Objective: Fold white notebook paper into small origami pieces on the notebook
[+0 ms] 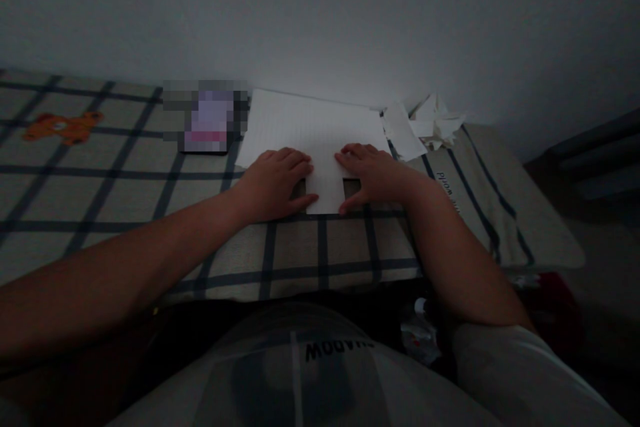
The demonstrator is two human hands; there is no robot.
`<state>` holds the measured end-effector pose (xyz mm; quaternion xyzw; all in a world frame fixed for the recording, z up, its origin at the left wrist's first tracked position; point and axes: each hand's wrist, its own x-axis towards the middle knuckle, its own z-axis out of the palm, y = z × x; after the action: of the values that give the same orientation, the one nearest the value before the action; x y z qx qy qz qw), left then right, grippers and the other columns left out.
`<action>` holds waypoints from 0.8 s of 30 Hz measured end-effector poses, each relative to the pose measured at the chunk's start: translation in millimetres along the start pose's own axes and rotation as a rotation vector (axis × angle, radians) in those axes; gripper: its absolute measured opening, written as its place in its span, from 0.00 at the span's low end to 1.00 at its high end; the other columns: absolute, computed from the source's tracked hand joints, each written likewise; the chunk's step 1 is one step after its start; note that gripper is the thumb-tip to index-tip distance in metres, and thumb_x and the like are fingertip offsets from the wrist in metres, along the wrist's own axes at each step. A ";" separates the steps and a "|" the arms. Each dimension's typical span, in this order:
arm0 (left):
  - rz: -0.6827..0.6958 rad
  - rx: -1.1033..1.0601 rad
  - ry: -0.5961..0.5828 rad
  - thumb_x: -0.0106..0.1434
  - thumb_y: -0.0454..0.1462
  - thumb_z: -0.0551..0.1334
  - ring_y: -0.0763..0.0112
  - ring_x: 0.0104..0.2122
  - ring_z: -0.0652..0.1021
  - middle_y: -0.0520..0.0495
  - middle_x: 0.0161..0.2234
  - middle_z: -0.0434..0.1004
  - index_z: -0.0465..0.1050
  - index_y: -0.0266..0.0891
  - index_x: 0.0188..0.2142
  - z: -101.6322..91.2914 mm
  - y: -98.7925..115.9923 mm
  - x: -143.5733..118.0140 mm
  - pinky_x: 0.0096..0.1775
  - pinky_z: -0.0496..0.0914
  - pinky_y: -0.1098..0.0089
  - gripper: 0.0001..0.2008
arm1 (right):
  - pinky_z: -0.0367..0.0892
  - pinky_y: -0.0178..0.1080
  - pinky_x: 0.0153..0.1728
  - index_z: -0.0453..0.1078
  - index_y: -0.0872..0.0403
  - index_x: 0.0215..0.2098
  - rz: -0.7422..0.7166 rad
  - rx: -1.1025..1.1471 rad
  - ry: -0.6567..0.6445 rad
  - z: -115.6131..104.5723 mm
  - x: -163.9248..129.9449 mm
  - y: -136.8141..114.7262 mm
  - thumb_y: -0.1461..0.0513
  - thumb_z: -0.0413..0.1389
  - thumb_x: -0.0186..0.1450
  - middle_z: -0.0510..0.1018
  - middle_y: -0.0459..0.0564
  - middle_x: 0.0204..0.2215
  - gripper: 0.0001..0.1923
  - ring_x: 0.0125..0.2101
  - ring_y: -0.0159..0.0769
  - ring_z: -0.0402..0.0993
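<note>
Where the checked cloth [125, 173] covers the surface, a white sheet of paper [310, 127] lies flat, its far edge close to the pale wall [320, 7]. Light is dim; fine detail is hard to read.

Left hand [275, 183]: palm down, fingers spread flat, not gripping; it presses on the near left part of the paper, thumb pointing toward the middle.

Right hand [367, 173]: also flat and open, palm down on the near right part of the paper, thumb turned inward. The two hands sit near each other, apart, with a narrow strip of the sheet showing between them. That strip reaches toward the person further than the paper beside it; dark notches show under each thumb, where cloth is visible.

To the left of the sheet, just beside its corner, is a dark flat object [207, 117] with a blurred face; what it is cannot be told. Right of the sheet, a loose pile of white paper scraps [430, 123] lies against the wall, one larger piece overlapping the sheet's right corner. An orange bear figure [63, 127] is printed on the cloth at far left.

Both forearms are bare; a light garment with dark lettering fills the lower view.
</note>
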<state>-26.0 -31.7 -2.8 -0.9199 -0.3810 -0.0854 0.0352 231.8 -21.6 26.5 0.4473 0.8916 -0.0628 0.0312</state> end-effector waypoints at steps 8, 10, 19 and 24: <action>0.031 -0.062 0.009 0.72 0.52 0.58 0.47 0.62 0.73 0.34 0.64 0.71 0.71 0.37 0.61 1.9 -6.0 -4.3 0.59 0.68 0.50 0.27 | 0.64 0.55 0.64 0.67 0.53 0.68 0.035 0.111 0.242 13.4 18.7 17.9 0.50 0.56 0.71 0.72 0.60 0.63 0.30 0.64 0.53 0.66; 0.065 -0.085 -0.001 0.72 0.50 0.58 0.48 0.62 0.72 0.35 0.64 0.71 0.71 0.38 0.61 2.1 -7.4 -4.7 0.60 0.68 0.49 0.26 | 0.64 0.57 0.65 0.68 0.55 0.67 0.053 0.109 0.262 16.6 21.5 19.0 0.51 0.56 0.70 0.73 0.62 0.63 0.30 0.63 0.54 0.66; 0.117 -0.096 0.021 0.74 0.48 0.58 0.48 0.63 0.71 0.35 0.66 0.69 0.72 0.39 0.63 7.0 -10.3 -6.6 0.62 0.67 0.49 0.24 | 0.70 0.52 0.53 0.80 0.52 0.41 0.240 0.344 0.424 24.7 33.3 19.7 0.59 0.60 0.65 0.83 0.55 0.44 0.09 0.47 0.48 0.77; 0.119 -0.091 0.005 0.74 0.50 0.57 0.48 0.62 0.72 0.38 0.64 0.72 0.73 0.40 0.62 7.3 -11.0 -5.7 0.63 0.67 0.50 0.25 | 0.71 0.46 0.43 0.80 0.53 0.35 0.386 0.481 0.374 20.4 37.9 16.9 0.56 0.61 0.66 0.84 0.53 0.35 0.09 0.36 0.42 0.78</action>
<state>-36.8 -26.9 -11.0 -0.9415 -0.3211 -0.1028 -0.0006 222.7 15.7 0.6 0.6056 0.7409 -0.1808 -0.2274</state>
